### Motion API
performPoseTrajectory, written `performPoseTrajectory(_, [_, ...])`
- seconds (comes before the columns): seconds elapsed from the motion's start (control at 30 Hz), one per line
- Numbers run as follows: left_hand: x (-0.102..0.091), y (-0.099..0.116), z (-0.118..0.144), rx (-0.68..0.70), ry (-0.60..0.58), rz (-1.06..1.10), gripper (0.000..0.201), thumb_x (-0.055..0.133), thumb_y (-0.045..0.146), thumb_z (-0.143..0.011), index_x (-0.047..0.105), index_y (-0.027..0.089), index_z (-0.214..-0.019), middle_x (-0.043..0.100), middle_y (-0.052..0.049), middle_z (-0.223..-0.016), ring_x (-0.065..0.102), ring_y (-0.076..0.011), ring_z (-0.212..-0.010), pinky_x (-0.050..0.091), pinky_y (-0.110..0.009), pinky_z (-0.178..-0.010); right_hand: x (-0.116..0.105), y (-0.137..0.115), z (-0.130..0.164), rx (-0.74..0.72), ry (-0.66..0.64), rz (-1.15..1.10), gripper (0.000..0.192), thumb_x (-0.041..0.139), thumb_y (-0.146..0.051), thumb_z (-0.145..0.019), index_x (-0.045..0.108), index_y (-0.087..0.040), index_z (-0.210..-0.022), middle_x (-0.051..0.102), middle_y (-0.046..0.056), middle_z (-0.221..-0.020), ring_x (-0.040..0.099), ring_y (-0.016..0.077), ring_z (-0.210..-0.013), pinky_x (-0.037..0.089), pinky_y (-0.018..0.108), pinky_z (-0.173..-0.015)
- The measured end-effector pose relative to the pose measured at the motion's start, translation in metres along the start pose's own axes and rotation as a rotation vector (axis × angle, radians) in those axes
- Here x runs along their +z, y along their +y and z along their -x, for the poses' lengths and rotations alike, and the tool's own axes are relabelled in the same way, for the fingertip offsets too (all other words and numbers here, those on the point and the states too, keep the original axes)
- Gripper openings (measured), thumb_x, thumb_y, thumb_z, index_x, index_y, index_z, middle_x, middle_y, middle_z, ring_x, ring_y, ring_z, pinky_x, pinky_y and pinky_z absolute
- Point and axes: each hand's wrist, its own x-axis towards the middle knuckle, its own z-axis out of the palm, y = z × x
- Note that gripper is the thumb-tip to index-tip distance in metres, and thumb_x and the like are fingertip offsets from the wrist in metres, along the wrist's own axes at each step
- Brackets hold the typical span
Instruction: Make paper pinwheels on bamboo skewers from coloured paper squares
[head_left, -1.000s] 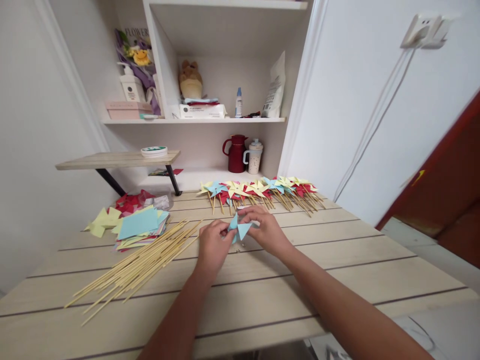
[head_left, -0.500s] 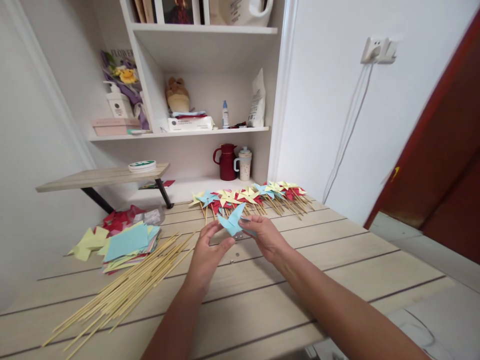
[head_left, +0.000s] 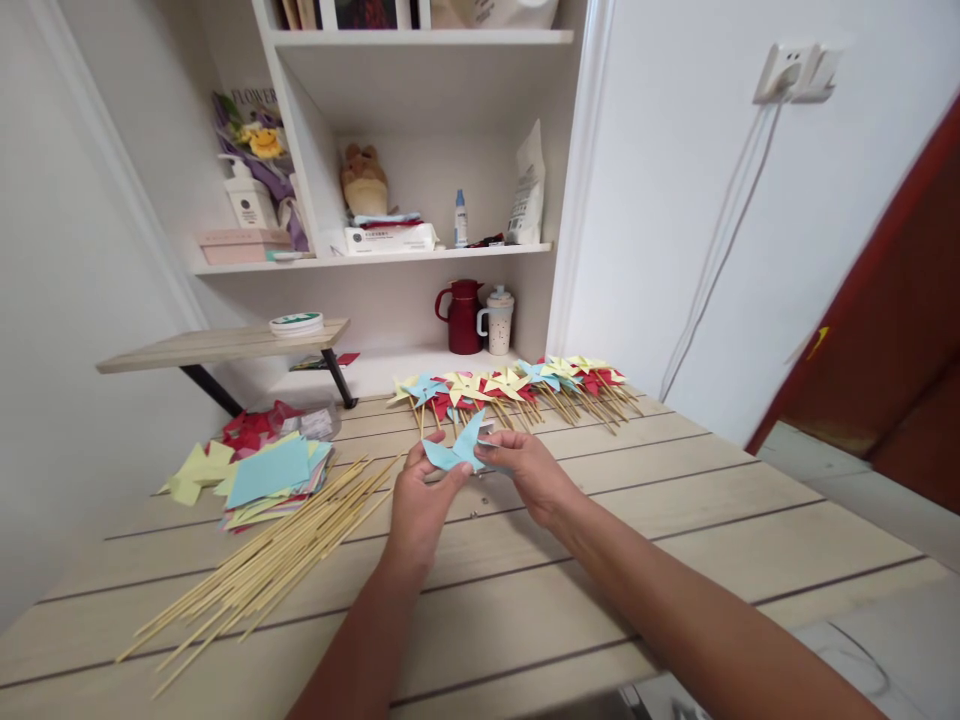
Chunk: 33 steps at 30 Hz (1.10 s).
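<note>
A light blue paper pinwheel [head_left: 463, 446] with folded blades is held up over the table between both hands. My left hand [head_left: 426, 490] pinches its left side, with the thumb at the lower edge and the fingers behind. On its right side, my right hand [head_left: 525, 468] is closed on the paper, thumb in front. No stick shows on this pinwheel. A few tiny metal pieces [head_left: 474, 514] lie on the table just below the hands. Beyond them, a row of finished pinwheels [head_left: 504, 384] on sticks, in yellow, red and blue, lies along the back of the table.
Bare wooden sticks [head_left: 277, 560] lie in a loose bundle at the left, beside a stack of coloured paper squares [head_left: 270, 475]. Yellow folded paper [head_left: 196, 474] and red pieces [head_left: 251, 428] are near a small raised shelf [head_left: 225, 347]. A dark red jug [head_left: 464, 318] stands behind.
The left thumb has moved onto the front of the blue paper, and its left blade sits lower and more spread. The whole view has shifted slightly.
</note>
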Motion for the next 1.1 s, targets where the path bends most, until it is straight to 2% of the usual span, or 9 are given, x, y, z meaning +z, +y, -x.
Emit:
performPoseTrajectory(0.17, [0.001, -0.005, -0.001, -0.121, 0.005, 0.144, 0.030, 0.082, 0.029, -0.064, 0.076, 0.017, -0.091, 0.072, -0.009, -0.105, 0.062, -0.0249, -0.107, 0.044, -0.034, -0.094, 0.000, 0.003, 0.000, -0.021, -0.010, 0.032, 0.027, 0.085, -0.037, -0.057, 0.070, -0.018, -0.069, 0.071, 0.003, -0.073, 0.060, 0.0181, -0.072, 0.043, 0.034, -0.077])
performPoseTrajectory(0.33, [-0.006, -0.005, -0.006, -0.296, 0.111, 0.447, 0.023, 0.084, 0.021, -0.063, 0.073, 0.013, -0.082, 0.076, -0.006, -0.086, 0.067, -0.0157, -0.084, 0.047, -0.026, -0.084, -0.001, 0.003, -0.001, -0.033, -0.050, 0.042, 0.036, 0.072, -0.052, -0.074, 0.070, -0.021, -0.094, 0.072, 0.005, -0.097, 0.064, 0.0205, -0.089, 0.046, 0.034, -0.080])
performPoseTrajectory(0.47, [-0.015, -0.009, -0.014, -0.405, 0.238, 0.595, 0.012, 0.079, 0.012, -0.069, 0.068, 0.014, -0.071, 0.072, -0.003, -0.071, 0.064, -0.0106, -0.064, 0.052, -0.022, -0.068, 0.001, 0.005, 0.001, 0.047, -0.120, -0.008, 0.043, 0.060, -0.056, -0.084, 0.060, -0.021, -0.108, 0.074, 0.007, -0.084, 0.070, 0.0224, -0.079, 0.049, 0.040, -0.084])
performPoseTrajectory(0.57, [-0.017, -0.010, -0.016, -0.438, 0.242, 0.636, 0.010, 0.076, 0.009, -0.073, 0.067, 0.013, -0.074, 0.073, -0.005, -0.072, 0.065, -0.0118, -0.062, 0.054, -0.023, -0.065, 0.002, 0.010, 0.001, 0.029, -0.119, 0.012, 0.035, 0.057, -0.053, -0.086, 0.054, -0.022, -0.102, 0.074, 0.007, -0.079, 0.071, 0.0224, -0.075, 0.050, 0.043, -0.085])
performPoseTrajectory(0.63, [-0.016, -0.009, -0.016, -0.453, 0.239, 0.663, 0.010, 0.075, 0.008, -0.074, 0.067, 0.013, -0.076, 0.073, -0.007, -0.075, 0.067, -0.0129, -0.064, 0.055, -0.023, -0.065, 0.001, 0.015, 0.001, -0.050, -0.101, 0.086, 0.029, 0.061, -0.047, -0.084, 0.050, -0.023, -0.097, 0.073, 0.005, -0.081, 0.070, 0.0217, -0.076, 0.051, 0.042, -0.083])
performPoseTrajectory(0.73, [-0.015, -0.007, -0.015, -0.467, 0.249, 0.694, 0.011, 0.075, 0.006, -0.073, 0.066, 0.013, -0.075, 0.073, -0.006, -0.075, 0.067, -0.0126, -0.063, 0.055, -0.023, -0.065, 0.000, 0.021, -0.001, -0.308, -0.063, 0.328, 0.028, 0.067, -0.035, -0.079, 0.047, -0.024, -0.097, 0.067, 0.003, -0.090, 0.066, 0.0192, -0.077, 0.051, 0.038, -0.078])
performPoseTrajectory(0.87, [-0.015, -0.006, -0.014, -0.482, 0.257, 0.710, 0.012, 0.074, 0.005, -0.074, 0.065, 0.014, -0.072, 0.073, -0.004, -0.073, 0.066, -0.0115, -0.061, 0.056, -0.023, -0.065, -0.001, 0.023, 0.000, -0.611, -0.028, 0.624, 0.035, 0.058, -0.025, -0.084, 0.051, -0.025, -0.119, 0.056, 0.004, -0.098, 0.059, 0.0172, -0.077, 0.051, 0.037, -0.075])
performPoseTrajectory(0.97, [-0.016, -0.007, -0.014, -0.483, 0.242, 0.697, 0.011, 0.074, 0.006, -0.073, 0.066, 0.013, -0.072, 0.072, -0.004, -0.072, 0.066, -0.0113, -0.061, 0.056, -0.023, -0.064, -0.003, 0.020, 0.000, -0.686, 0.002, 0.680, 0.041, 0.056, -0.021, -0.086, 0.053, -0.028, -0.126, 0.053, 0.004, -0.096, 0.056, 0.0186, -0.082, 0.052, 0.038, -0.077])
performPoseTrajectory(1.1, [-0.018, -0.011, -0.013, -0.475, 0.214, 0.648, 0.016, 0.081, 0.010, -0.067, 0.065, 0.013, -0.070, 0.070, -0.003, -0.067, 0.063, -0.0103, -0.056, 0.053, -0.021, -0.058, -0.005, 0.015, -0.001, -0.730, 0.010, 0.723, 0.028, 0.063, -0.022, -0.085, 0.067, -0.031, -0.111, 0.051, 0.005, -0.099, 0.055, 0.0214, -0.090, 0.052, 0.040, -0.079])
